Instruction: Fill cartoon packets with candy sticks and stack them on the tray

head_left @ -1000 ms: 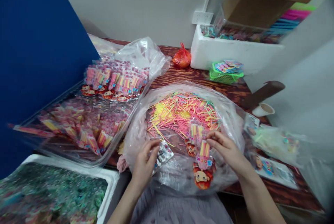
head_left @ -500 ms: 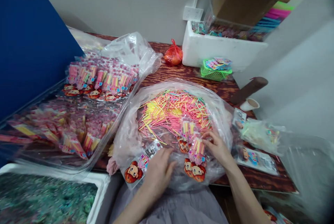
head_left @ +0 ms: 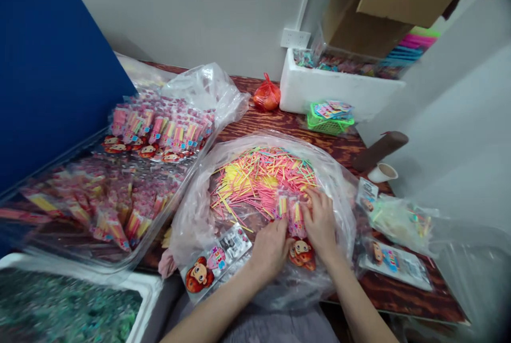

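In the head view my left hand (head_left: 270,250) and my right hand (head_left: 320,223) are close together over small filled packets. My left fingers are closed on the lower left of the packets, partly hiding them. My right fingers bend round the right side of a filled packet (head_left: 296,218) of pink and yellow sticks with a printed red-haired cartoon head. Just behind lies a loose pile of thin coloured sticks (head_left: 263,175), in a clear plastic bag (head_left: 189,207) spread open. A flat printed packet (head_left: 235,242) lies left of my left hand.
Many filled packets (head_left: 136,188) lie in a clear tray at left. A white foam box (head_left: 154,292) stands at front left, another foam box (head_left: 339,87) at back right. Nearby are a green basket (head_left: 329,124), a red bag (head_left: 266,95), a paper cup (head_left: 382,173) and a packet stack (head_left: 399,263).
My left hand has moved right, off the flat printed packet and onto the filled packets. My right hand has closed in on the same packets. The view has tilted slightly upward.
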`<state>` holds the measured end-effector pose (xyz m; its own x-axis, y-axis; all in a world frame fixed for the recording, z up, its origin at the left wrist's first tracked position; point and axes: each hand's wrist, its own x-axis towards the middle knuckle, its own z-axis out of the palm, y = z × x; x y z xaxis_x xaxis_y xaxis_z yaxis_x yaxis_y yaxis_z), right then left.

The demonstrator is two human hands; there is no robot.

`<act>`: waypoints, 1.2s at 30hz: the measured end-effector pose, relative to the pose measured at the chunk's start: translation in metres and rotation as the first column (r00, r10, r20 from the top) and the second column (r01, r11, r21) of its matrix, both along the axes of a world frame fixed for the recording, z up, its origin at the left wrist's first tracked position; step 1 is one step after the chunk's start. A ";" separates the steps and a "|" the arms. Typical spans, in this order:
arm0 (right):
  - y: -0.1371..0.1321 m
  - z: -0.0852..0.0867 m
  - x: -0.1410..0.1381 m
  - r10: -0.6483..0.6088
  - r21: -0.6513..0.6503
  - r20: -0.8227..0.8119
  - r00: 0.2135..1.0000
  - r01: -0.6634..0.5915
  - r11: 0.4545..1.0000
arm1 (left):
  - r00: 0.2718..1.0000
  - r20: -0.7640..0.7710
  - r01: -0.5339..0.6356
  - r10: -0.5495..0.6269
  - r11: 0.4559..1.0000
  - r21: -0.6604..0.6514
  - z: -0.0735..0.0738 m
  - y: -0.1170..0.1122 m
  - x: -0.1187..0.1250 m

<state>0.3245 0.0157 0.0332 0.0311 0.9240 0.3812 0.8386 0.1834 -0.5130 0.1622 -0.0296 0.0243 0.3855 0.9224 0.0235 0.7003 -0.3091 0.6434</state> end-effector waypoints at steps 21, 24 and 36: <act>0.054 -0.008 -0.133 0.465 -0.235 0.354 0.811 -0.405 0.884 | 0.913 -0.101 -0.355 0.394 0.893 0.276 -0.020 -0.039 -0.126; 0.058 -0.010 -0.130 0.446 -0.199 0.457 0.770 -0.400 0.895 | 0.918 -0.077 -0.357 0.389 0.895 0.268 -0.022 -0.040 -0.129; 0.066 -0.019 -0.143 0.461 -0.162 0.721 0.518 -0.520 0.839 | 0.920 -0.064 -0.363 0.386 0.904 0.226 -0.021 -0.041 -0.129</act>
<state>0.1817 0.0819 0.0141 -0.7229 0.6787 0.1293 0.6877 0.6889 0.2289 0.0329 -0.0704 0.0032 0.0233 0.9782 0.2062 0.8501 -0.1279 0.5109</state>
